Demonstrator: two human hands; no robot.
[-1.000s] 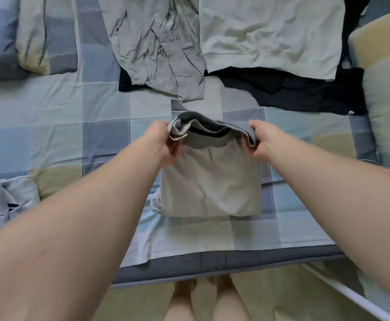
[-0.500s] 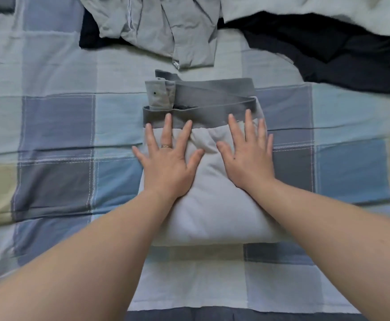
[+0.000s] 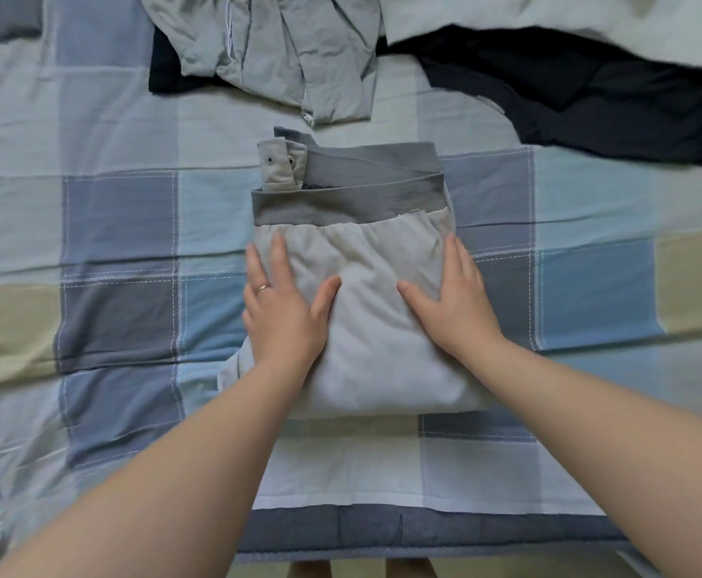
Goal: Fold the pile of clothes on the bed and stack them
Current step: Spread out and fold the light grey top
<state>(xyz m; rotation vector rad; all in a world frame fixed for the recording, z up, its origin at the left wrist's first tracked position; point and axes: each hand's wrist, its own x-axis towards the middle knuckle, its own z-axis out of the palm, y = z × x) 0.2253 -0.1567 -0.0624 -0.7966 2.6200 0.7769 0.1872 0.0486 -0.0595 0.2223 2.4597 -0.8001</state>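
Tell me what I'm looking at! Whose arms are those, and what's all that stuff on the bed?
There's no machine here: those are a person's two arms. The camera sits on their head and looks down, so you see what they see. The left hand and right hand lie flat on a folded light grey garment with a darker ribbed waistband. They press it and grip nothing. It rests on a checked bedcover. Farther back lie unfolded clothes: a crumpled grey shirt and a dark navy garment.
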